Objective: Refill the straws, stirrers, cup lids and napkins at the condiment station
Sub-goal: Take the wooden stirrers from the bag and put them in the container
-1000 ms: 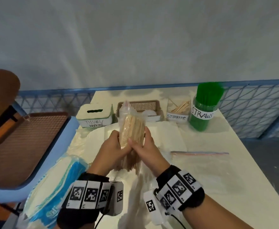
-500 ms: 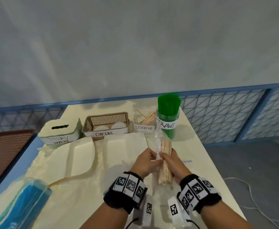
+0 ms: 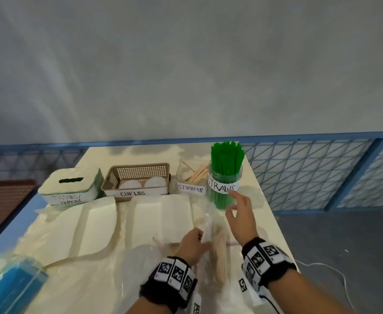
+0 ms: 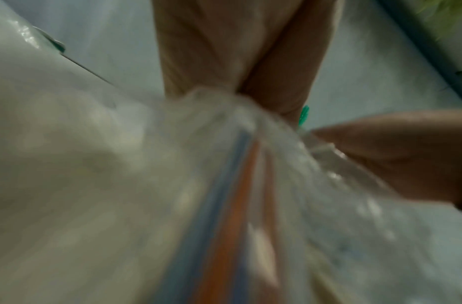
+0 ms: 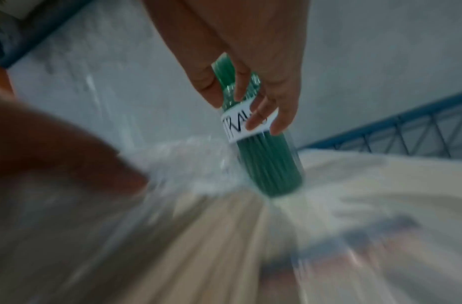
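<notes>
Head view: a cream-covered surface (image 3: 90,225) is seen carrying a row of labelled holders along its far edge: a white tissue box (image 3: 69,185), a brown perforated basket of white cup lids (image 3: 138,180), a clear tub of wooden stirrers (image 3: 191,177) and a clear jar packed with green straws (image 3: 225,175). Nearer the body, a clear plastic bag of wooden stirrers (image 3: 217,250) lies on the surface and is pinched at its crumpled mouth by the left hand (image 3: 191,245); that grip is clamped on film, not on the sticks. The right hand (image 3: 240,217) is held apart and empty, fingers spread just before the straw jar. The bag is judged light, slippery and limp, its sticks stiff but loose, so it is best taken round the bundle's middle.
</notes>
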